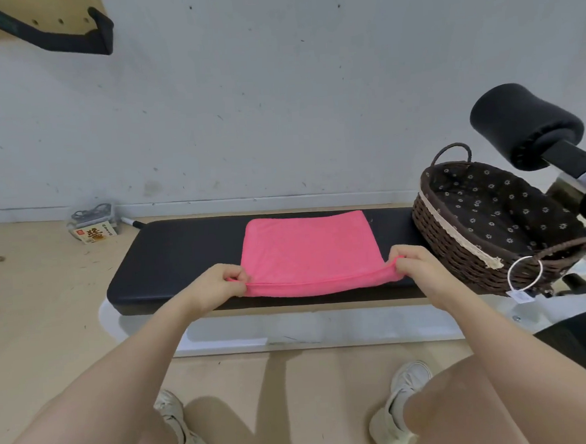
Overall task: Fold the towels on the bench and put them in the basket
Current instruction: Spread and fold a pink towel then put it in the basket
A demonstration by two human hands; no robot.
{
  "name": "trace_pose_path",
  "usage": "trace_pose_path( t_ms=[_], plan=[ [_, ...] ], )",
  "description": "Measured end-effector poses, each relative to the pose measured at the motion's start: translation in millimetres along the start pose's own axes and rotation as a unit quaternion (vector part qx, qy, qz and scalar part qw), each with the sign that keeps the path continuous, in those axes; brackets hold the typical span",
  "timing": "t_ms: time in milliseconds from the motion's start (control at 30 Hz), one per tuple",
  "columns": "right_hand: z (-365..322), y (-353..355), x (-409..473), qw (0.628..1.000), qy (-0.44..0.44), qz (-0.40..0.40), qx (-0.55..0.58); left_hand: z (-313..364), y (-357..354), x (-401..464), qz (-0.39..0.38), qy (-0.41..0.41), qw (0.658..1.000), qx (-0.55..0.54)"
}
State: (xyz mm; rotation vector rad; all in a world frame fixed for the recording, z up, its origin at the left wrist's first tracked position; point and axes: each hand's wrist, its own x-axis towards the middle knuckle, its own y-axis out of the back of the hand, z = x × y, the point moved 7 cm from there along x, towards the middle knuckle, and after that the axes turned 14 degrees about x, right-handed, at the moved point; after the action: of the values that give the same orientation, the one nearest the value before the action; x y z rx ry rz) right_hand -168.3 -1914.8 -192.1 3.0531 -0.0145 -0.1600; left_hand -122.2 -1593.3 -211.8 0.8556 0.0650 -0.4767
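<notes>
Pinching the near corners of the pink towel [307, 252] lying mid-frame on the black bench [170, 253], the left hand [219, 281] and right hand [414, 266] should probably carry that edge evenly to the far edge, left of the basket [458, 253].

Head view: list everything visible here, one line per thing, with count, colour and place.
towel: one, pink, spread on the bench, near edge lifted
bench: one, black padded top, across the middle
basket: one, dark brown wicker with flowered lining, on the bench's right end, nothing visible inside
tag ring: one, white, hanging on the basket's near side
foam roller: one, black, upper right
small box: one, with red print, on the floor by the wall, left
shoes: two, off-white, on the floor
left hand: one, grip pinching the towel's near left corner
right hand: one, grip pinching the near right corner
</notes>
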Motion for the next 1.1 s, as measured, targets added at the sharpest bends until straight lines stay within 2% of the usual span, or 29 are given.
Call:
trace_pose_path(
  t_ms=[133,233,333,500,600,667,800,1000,1100],
  plan=[
    [10,0,19,0.998,-0.012,0.049,0.031,10,1,7,-0.006,-0.003,0.995,-0.104],
    [25,13,42,0.993,-0.033,0.116,-0.016,6,0,21,-0.005,0.016,0.990,-0.143],
    [22,23,62,0.986,-0.019,0.163,-0.027,-1,13,38,0.061,0.041,0.979,-0.188],
    [24,25,98,0.984,-0.029,0.176,0.004,-9,24,68,0.121,0.066,0.959,-0.249],
    [26,25,119,0.979,-0.052,0.182,-0.080,-19,22,88,0.158,0.107,0.950,-0.246],
    [24,26,130,0.970,-0.061,0.185,-0.148,-25,19,102,0.171,0.135,0.954,-0.207],
    [25,25,147,0.952,-0.069,0.181,-0.236,-27,19,124,0.192,0.158,0.968,-0.022],
    [37,22,152,0.909,-0.094,0.229,-0.336,-25,24,140,0.221,0.140,0.957,0.128],
    [39,23,151,0.896,-0.094,0.260,-0.346,-20,23,146,0.228,0.144,0.945,0.184]
  ],
)
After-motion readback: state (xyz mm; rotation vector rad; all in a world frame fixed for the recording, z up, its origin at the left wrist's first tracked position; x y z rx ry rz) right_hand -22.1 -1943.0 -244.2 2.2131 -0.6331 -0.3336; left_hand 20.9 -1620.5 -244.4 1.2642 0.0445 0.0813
